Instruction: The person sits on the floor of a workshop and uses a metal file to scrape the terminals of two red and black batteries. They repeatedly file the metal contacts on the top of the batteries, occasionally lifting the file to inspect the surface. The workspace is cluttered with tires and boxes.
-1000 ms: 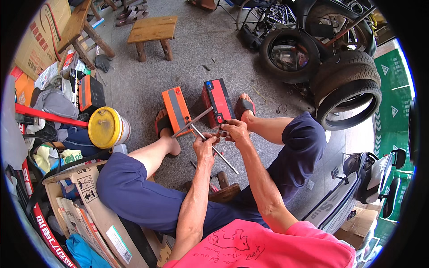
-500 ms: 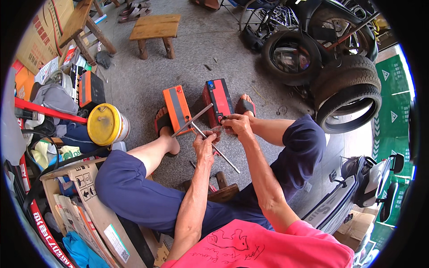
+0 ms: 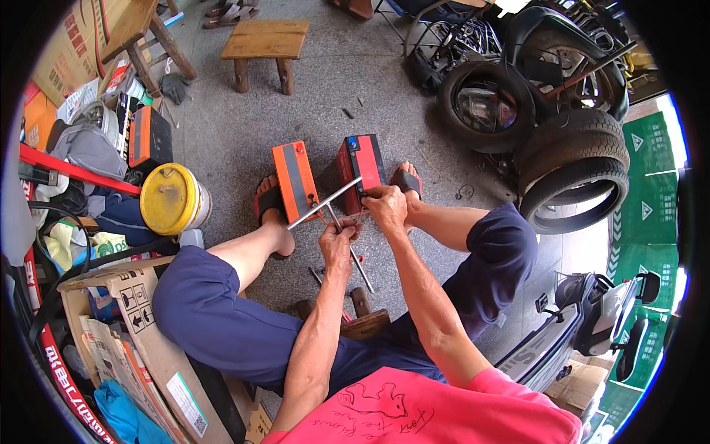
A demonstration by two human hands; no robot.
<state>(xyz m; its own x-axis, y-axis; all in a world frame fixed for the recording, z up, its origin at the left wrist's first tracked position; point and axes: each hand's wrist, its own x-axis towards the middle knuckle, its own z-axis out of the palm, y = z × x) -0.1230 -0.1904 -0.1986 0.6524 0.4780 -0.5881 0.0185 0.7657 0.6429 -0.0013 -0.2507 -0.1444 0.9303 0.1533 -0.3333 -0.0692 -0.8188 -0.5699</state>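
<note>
Between my feet stand two box-shaped batteries, an orange and grey battery (image 3: 299, 174) on the left and a red and black battery (image 3: 367, 161) on the right. My left hand (image 3: 336, 243) is closed around the shaft of a metal T-handle wrench (image 3: 347, 188). Its crossbar slants over the near ends of both batteries, and the shaft's free end points down toward me. My right hand (image 3: 386, 206) has its fingers bent together at the red battery's near end, by a terminal. Whatever they pinch is hidden; thin wire-like strands show between my hands.
A low wooden stool (image 3: 265, 41) stands ahead. To the left are a yellow-lidded bucket (image 3: 167, 198), another battery (image 3: 151, 137) and an open cardboard box (image 3: 133, 303). Tyres (image 3: 577, 185) pile up on the right, with a scooter (image 3: 566, 325) nearer me.
The T-handle wrench has swung slightly, its lower end shifting left toward me. My right hand has moved a little left and nearer my left hand. The whole view has shifted slightly.
</note>
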